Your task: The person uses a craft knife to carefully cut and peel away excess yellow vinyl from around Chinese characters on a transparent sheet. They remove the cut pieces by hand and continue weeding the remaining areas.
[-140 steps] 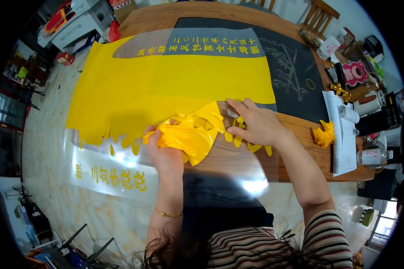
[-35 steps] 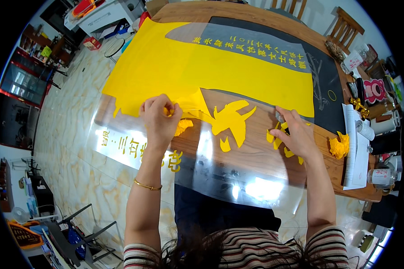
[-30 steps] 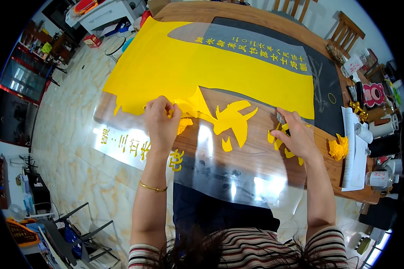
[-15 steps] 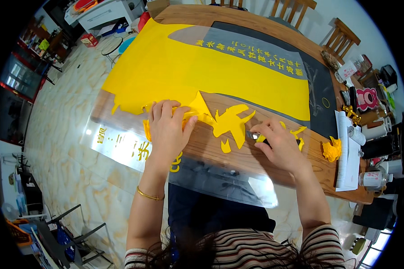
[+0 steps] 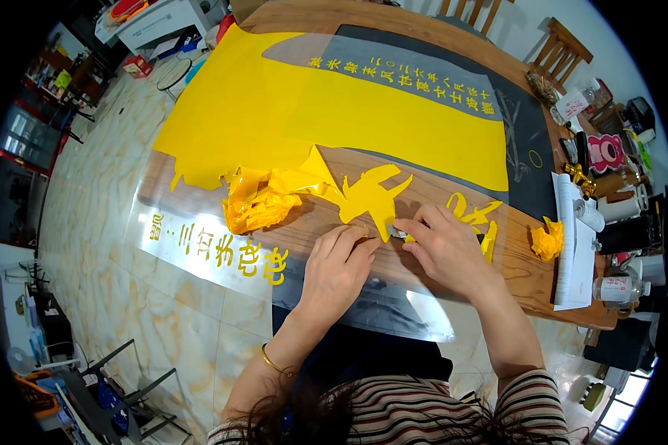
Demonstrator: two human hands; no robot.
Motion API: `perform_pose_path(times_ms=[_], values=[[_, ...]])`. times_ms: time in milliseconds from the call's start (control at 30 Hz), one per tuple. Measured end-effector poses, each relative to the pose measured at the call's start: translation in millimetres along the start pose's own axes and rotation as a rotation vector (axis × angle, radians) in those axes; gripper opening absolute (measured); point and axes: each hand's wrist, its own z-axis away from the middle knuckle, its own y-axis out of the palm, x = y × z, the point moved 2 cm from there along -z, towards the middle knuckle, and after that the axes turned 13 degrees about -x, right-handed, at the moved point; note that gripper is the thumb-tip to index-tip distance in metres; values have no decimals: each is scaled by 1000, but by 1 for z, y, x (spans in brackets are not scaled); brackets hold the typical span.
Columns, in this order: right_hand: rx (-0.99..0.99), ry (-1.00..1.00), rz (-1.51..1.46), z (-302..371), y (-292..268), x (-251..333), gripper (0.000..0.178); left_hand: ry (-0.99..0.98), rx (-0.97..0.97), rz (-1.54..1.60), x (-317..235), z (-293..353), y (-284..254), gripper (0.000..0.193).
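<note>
My left hand (image 5: 337, 268) is closed, its fingertips pinched on a small scrap of yellow film (image 5: 364, 232), mostly hidden by the fingers. In my right hand (image 5: 451, 252) is a cutter knife (image 5: 398, 232); its metal tip shows by the lower point of a jagged yellow film piece (image 5: 371, 194). That piece lies on a clear plastic sheet (image 5: 416, 311), which overhangs the table's near edge and carries yellow characters (image 5: 226, 248) at the left. A crumpled wad of yellow film (image 5: 258, 204) sits left of the piece, joined to it by a strip.
A large yellow film sheet (image 5: 274, 111) covers the wooden table's (image 5: 297, 16) middle, partly over a black mat (image 5: 531, 137). At right are another yellow wad (image 5: 547, 239), white papers (image 5: 571, 267) and plastic bottles (image 5: 620, 291). A chair (image 5: 560, 52) stands beyond.
My left hand has left the crumpled film and moved right to the small scrap, uncovering the wad and more characters. My right hand has brought the knife left, closer to the jagged piece.
</note>
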Motion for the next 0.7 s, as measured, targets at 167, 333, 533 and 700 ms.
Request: perform_pose_path(times_ms=[167,333,533,700], values=[[9,22,4,-1,-1,2,32,-13,-8,-3,-1,2,0,29],[21,2,23,-4,-2,3,31,-21,-6,-2,1,4,2,29],[10,-28,53,-5,-1,5,31,-14,-20,-3,0,4,2,30],[-21,-69,109,-5,2,12,32,4,-31,-15,0,4,3,30]])
